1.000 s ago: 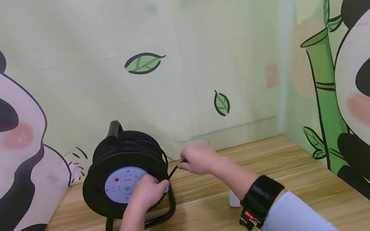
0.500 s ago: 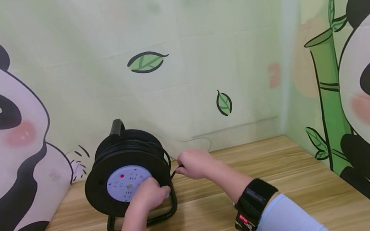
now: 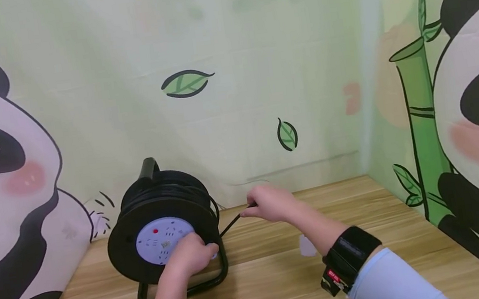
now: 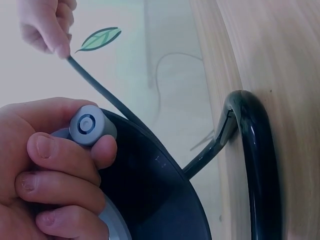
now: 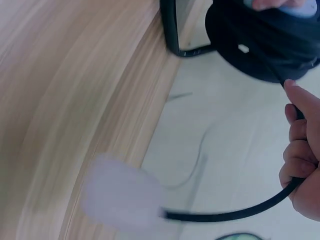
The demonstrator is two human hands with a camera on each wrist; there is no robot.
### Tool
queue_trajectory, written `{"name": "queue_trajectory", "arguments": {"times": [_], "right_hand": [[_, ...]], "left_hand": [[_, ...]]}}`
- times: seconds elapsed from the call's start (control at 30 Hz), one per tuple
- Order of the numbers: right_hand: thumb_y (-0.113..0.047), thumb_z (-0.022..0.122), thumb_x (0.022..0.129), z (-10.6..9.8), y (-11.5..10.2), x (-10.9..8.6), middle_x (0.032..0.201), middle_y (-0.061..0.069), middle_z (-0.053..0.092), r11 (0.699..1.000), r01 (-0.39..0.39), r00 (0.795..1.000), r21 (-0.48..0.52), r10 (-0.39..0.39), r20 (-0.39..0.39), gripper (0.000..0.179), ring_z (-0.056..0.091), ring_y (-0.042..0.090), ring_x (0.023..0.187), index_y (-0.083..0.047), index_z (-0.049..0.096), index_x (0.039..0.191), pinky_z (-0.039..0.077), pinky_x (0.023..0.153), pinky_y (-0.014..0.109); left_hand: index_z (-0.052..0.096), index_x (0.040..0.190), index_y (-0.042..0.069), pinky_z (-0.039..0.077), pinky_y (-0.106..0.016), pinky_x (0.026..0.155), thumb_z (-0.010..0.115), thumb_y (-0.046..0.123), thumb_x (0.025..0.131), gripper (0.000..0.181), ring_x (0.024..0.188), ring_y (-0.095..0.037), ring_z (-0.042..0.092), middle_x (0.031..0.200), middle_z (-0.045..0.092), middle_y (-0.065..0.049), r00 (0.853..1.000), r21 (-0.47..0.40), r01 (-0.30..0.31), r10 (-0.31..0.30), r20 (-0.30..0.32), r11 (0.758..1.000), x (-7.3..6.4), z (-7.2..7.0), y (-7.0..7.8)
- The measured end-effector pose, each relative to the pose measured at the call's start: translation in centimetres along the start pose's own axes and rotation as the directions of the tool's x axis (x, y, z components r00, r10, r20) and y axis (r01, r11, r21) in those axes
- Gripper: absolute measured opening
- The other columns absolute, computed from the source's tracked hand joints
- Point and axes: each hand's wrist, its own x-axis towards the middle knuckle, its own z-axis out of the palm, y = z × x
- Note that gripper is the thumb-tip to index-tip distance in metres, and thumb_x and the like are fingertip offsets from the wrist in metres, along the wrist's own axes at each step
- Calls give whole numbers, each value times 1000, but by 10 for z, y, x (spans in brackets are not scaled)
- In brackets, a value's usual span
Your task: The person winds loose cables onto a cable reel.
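Observation:
A black cable reel (image 3: 121, 253) with a pale blue socket panel (image 3: 154, 244) stands at the left of the table. My left hand (image 3: 187, 255) grips the grey knob (image 4: 89, 126) on the reel's front, fingers curled round it. In the head view that hand hides the knob and part of the panel. To the right of the reel, my right hand (image 3: 271, 203) grips the black cable (image 3: 230, 225), which runs straight from the drum to its fingers. Past this hand the cable's free end (image 5: 230, 215) curves down to a white, blurred plug (image 5: 120, 195).
The reel rests on a black tubular stand (image 3: 209, 282) and has a carrying handle (image 3: 148, 169) on top. Under it is a wood-grain table (image 3: 267, 287). A green fabric backdrop (image 3: 232, 95) with printed pandas and leaves closes off the back and sides.
My right hand first came closer to the reel, then moved back right, with a longer stretch of cable showing between. The left hand has kept its grip at about the same spot.

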Motion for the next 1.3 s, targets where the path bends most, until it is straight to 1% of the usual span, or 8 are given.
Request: {"name": "queue_trajectory", "arguments": {"times": [0.1, 0.23, 0.43, 0.67, 0.8, 0.93, 1.1, 1.3], "right_hand": [[-45, 66, 88, -8, 18, -6, 52, -9, 41, 1000, 3, 999, 5, -3, -49, 44, 37, 6, 46, -19, 48, 59, 32, 45, 25], [-48, 66, 87, -27, 44, -18, 55, -8, 43, 1000, -23, 994, 3, 23, -110, 42, 39, 8, 49, -18, 50, 62, 32, 46, 26], [-55, 66, 84, -47, 72, -37, 55, -7, 43, 994, -93, 987, -57, 84, -140, 45, 38, 10, 49, -20, 50, 62, 30, 45, 29], [-57, 65, 84, -47, 78, -39, 57, -8, 47, 993, -85, 987, -80, 73, -143, 41, 42, 10, 52, -23, 53, 63, 32, 47, 29], [-48, 68, 86, -49, 80, -41, 60, -9, 52, 996, -60, 990, -63, 51, -130, 34, 46, 11, 56, -23, 57, 66, 38, 51, 31], [-36, 69, 88, -53, 86, -47, 64, -10, 56, 997, -39, 993, -69, 31, -115, 23, 49, 11, 60, -23, 61, 71, 43, 56, 32], [-28, 70, 88, -58, 97, -56, 67, -10, 57, 992, -7, 985, -129, -15, -172, 17, 50, 11, 61, -22, 64, 74, 43, 56, 34], [-34, 70, 88, -57, 109, -60, 65, -14, 56, 981, -35, 978, -192, -5, -208, 17, 49, 9, 58, -28, 64, 73, 41, 52, 33]], "left_hand": [[52, 61, 10, 37, -31, 48, 62, 33, 88, 36, 55, -19, 49, 61, 47, -3, 1000, -4, 1, -1, -5, 1000, -1, -1, 0], [55, 68, 8, 39, -33, 51, 62, 32, 87, 32, 60, -21, 50, 66, 50, -5, 1000, 14, 0, 0, -6, 1000, -1, -2, -2], [54, 67, 8, 40, -33, 52, 62, 31, 87, 32, 61, -21, 50, 67, 50, -5, 1000, 30, -1, 1, -10, 1000, -1, -2, -3], [57, 71, 7, 41, -34, 54, 63, 33, 87, 31, 63, -21, 51, 69, 53, -6, 1000, 32, 2, -2, 0, 999, -3, -3, -2], [57, 73, 6, 43, -35, 56, 63, 32, 87, 30, 65, -22, 52, 71, 54, -7, 1000, 41, -5, 5, 4, 999, -3, -2, -3], [56, 69, 7, 41, -33, 53, 64, 31, 86, 30, 61, -21, 51, 67, 52, -6, 1000, 44, -14, 14, 1, 999, -3, 0, -3], [55, 67, 8, 40, -33, 52, 65, 31, 86, 31, 59, -20, 51, 65, 50, -5, 1000, 48, -12, 12, 3, 999, -1, 1, -5], [58, 76, 5, 42, -35, 57, 64, 32, 86, 29, 66, -22, 52, 72, 53, -7, 1000, 39, 13, -14, 20, 999, 0, 0, -6]]}}
